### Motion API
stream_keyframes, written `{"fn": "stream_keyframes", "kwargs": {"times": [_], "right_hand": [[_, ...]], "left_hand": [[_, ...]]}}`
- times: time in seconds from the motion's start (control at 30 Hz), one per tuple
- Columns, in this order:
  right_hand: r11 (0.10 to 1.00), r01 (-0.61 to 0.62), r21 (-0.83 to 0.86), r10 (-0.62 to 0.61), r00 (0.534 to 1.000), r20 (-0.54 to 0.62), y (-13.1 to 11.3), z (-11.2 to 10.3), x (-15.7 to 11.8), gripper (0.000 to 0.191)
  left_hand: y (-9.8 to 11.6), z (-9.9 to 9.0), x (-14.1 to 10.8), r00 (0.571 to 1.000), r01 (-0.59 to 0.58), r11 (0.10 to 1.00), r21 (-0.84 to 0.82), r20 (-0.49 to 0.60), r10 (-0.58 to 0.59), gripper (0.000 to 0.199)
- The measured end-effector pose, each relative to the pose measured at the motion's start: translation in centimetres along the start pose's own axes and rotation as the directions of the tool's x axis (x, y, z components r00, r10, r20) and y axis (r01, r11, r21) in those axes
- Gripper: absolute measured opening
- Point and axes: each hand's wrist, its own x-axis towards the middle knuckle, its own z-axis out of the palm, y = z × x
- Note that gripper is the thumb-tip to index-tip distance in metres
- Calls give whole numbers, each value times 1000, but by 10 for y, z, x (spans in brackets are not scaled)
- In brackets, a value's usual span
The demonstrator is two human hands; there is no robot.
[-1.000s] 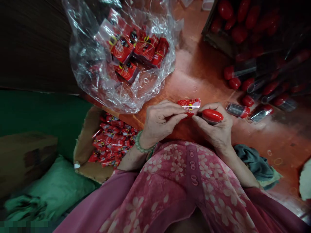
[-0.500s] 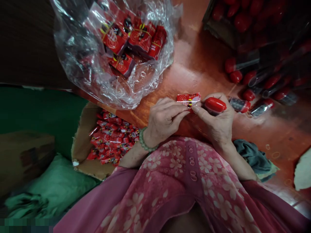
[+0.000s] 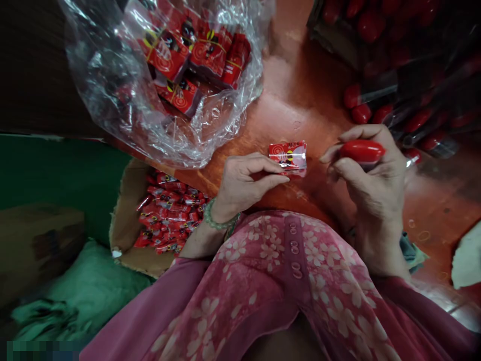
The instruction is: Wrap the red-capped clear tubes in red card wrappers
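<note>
table: a reddish-orange surface (image 3: 280, 95) spreads beneath the work, glossy in patches and shadowed toward the top right.
clothing: a pink floral garment (image 3: 270, 260) fills the near edge, its sleeves reaching toward both hands.
bag: a crumpled clear plastic bag (image 3: 225, 135) lies open on the surface, ahead of the left hand, with banded bundles of red printed wrappers (image 3: 169, 57) inside.
carton: an open cardboard box (image 3: 126, 220) sits beside the surface at the left, holding a heap of small red packets (image 3: 169, 215).
containers: red-topped clear containers (image 3: 361, 114) crowd the dim far right, beyond the right hand.
right hand: the person's right hand (image 3: 376, 185) is raised and half curled around a red-capped container (image 3: 363, 151), thumb and forefinger tips apart, well away from the other hand.
left hand: the left hand (image 3: 246, 185), a green bead bracelet (image 3: 218, 220) at its wrist, has thumb and fingers nearly closed, pinching the near edge of a single red wrapper.
wrapper: that single red wrapper (image 3: 287, 155), shiny and printed with a yellow detail, is at the left fingertips, between the two hands.
</note>
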Motion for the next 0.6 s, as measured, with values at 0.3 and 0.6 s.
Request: {"fn": "stream_keyframes", "kwargs": {"times": [0.3,0.6], "right_hand": [[955,188,-230,-108,942,319,-16,-22,-1,23],[887,382,-260,-209,833,512,-18,-21,6,35]], "left_hand": [[-4,3,3,988,151,970,-188,-7,-155,15],[-4,4,3,999,36,972,-234,33,-29,10]]}}
